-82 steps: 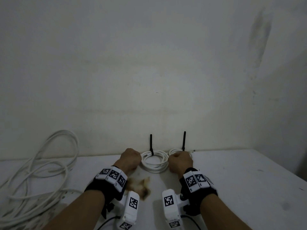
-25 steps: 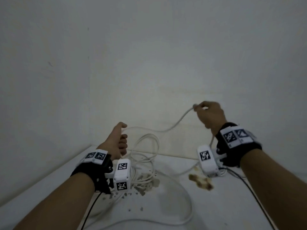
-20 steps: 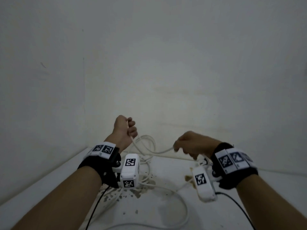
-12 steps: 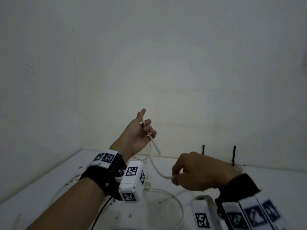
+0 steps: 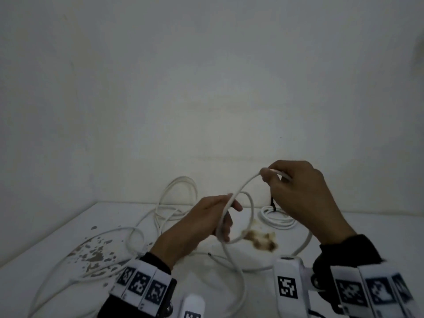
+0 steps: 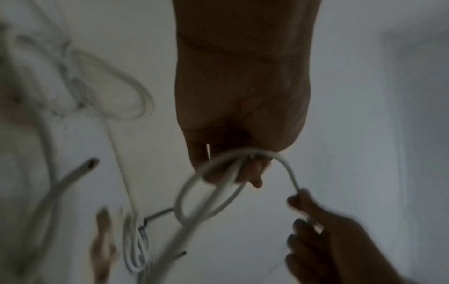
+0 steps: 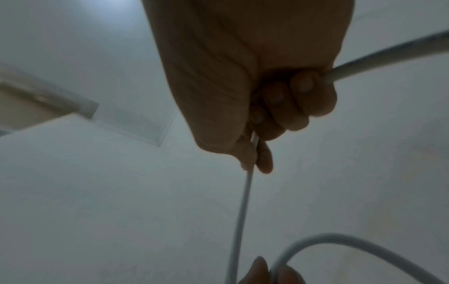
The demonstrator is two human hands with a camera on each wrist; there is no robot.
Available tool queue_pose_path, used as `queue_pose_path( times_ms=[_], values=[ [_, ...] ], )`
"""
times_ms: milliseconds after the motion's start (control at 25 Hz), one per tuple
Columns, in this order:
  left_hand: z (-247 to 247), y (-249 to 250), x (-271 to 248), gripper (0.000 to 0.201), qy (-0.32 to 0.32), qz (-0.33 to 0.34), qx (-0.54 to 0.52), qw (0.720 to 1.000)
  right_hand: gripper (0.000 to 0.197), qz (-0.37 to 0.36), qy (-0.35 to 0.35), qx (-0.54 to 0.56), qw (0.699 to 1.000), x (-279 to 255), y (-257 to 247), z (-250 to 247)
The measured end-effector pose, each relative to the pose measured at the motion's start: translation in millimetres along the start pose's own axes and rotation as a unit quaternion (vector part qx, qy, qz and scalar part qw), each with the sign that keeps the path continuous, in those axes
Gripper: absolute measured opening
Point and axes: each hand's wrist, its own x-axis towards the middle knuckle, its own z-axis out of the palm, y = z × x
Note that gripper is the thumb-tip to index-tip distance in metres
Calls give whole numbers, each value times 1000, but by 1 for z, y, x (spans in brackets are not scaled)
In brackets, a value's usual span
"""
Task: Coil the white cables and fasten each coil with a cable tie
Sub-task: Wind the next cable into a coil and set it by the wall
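I'm coiling: my left hand (image 5: 206,222) clamps the first loop of cable (image 5: 244,187) above the stain (image 5: 261,241), my right hand (image 5: 300,193) pinches the run, which I judge must swing leftward for another loop.

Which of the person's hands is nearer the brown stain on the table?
Left. The left hand holds a cable loop just left of the brown stain; the right hand is raised above and to its right.

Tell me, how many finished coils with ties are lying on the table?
1 shows plainly: a tied coil on the table, just beyond the right hand. That hand may hide another. The cable held by it and the left hand is not yet tied.
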Motion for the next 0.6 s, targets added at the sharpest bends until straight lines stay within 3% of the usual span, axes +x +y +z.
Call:
queue_pose_path(
  times_ms=[120,240,320,480,600],
  values=[
    [2,3,5,43,31,-37,-174,984,26,33,25,43,998,2,9,8],
    [1,4,6,46,37,-44,-126,990,28,67,100,57,991,6,19,13],
    [-1,3,5,49,79,-46,-102,991,27,80,111,70,988,7,21,14],
    [-21,-1,9,52,163,-64,-228,958,27,64,78,68,993,3,22,30],
    [-32,-5,10,51,176,-85,-277,941,28,62,77,50,994,2,21,43]
  ],
)
